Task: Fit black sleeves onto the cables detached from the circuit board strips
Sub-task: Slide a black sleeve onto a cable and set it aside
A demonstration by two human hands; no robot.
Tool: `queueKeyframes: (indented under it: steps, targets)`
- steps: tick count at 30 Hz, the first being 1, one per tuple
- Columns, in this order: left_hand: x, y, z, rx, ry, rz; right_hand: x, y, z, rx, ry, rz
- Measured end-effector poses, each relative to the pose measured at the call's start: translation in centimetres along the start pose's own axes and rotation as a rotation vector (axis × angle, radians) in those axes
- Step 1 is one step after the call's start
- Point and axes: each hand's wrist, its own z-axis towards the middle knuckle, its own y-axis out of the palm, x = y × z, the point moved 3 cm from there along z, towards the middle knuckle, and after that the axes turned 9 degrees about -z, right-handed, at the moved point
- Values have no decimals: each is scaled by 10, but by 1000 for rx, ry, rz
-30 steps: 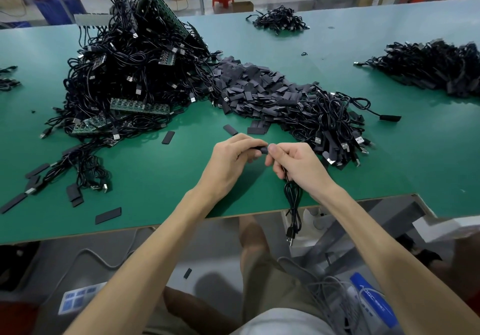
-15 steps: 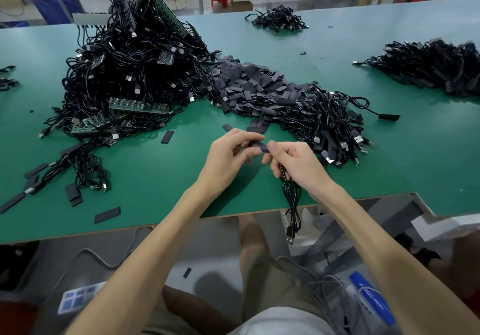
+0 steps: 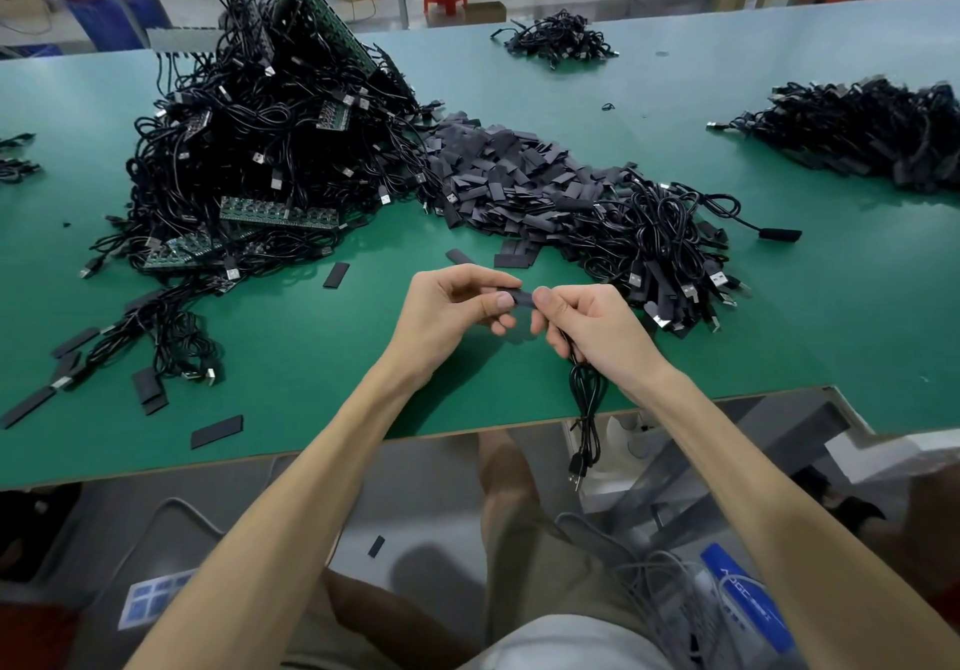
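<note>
A black sleeve (image 3: pixel 521 298) is held level above the green table (image 3: pixel 322 357), just in front of its near edge, pinched between both hands. The left hand (image 3: pixel 447 313) is closed on the sleeve's left end with thumb and fingers pressed together; the right hand (image 3: pixel 592 329) is closed on its right end and on a black cable (image 3: pixel 586 409), whose looped length is seen hanging from the palm past the table edge. Beyond the hands, a heap of loose sleeves (image 3: pixel 519 170) is spread mid-table, adjoined on the right by bundled cables (image 3: pixel 670 253) and on the left by a tall tangle of cables with green circuit board strips (image 3: pixel 280 214). Single sleeves are scattered at the left.
</note>
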Motion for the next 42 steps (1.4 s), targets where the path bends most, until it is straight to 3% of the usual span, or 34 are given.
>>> queueKeyframes:
  steps: [13, 27, 38, 40, 42]
  targets:
    - [-7, -10, 1, 60, -121, -115, -2, 1, -2, -4, -13, -7]
    - [-8, -8, 3, 32, -120, -108, -3, 3, 1, 29, -12, -46]
    - [2, 0, 0, 149, -114, -100, -6, 1, -3, 39, 6, -21]
    - [6, 8, -5, 129, -167, -39, -5, -2, -4, 71, 19, 17]
    - [10, 19, -14, 6, -248, 56, -4, -3, -5, 78, 22, 48]
